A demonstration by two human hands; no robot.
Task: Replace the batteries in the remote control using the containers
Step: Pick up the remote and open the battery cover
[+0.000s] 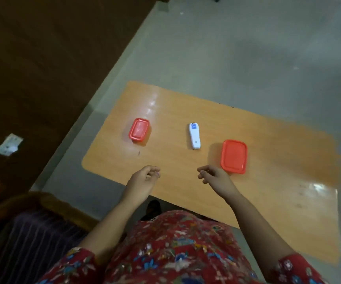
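At bench [268, 201] centre: remote [194, 136] flat, between lidded tubs [139, 129], [234, 156]. My left hand [144, 179], right hand [212, 175] hover near edge, grip slack, holding nothing. Advise: lift remote first, flip, thumb off back cover.

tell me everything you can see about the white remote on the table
The slim white plastic remote control lies flat on the orange wooden table, lengthwise away from the person, roughly midway between two red-lidded containers. Its far end carries a blue panel with a dark tip; a small dark mark sits near its rounded near end. Nothing touches it, and both hands are short of it. No battery cover is visible.
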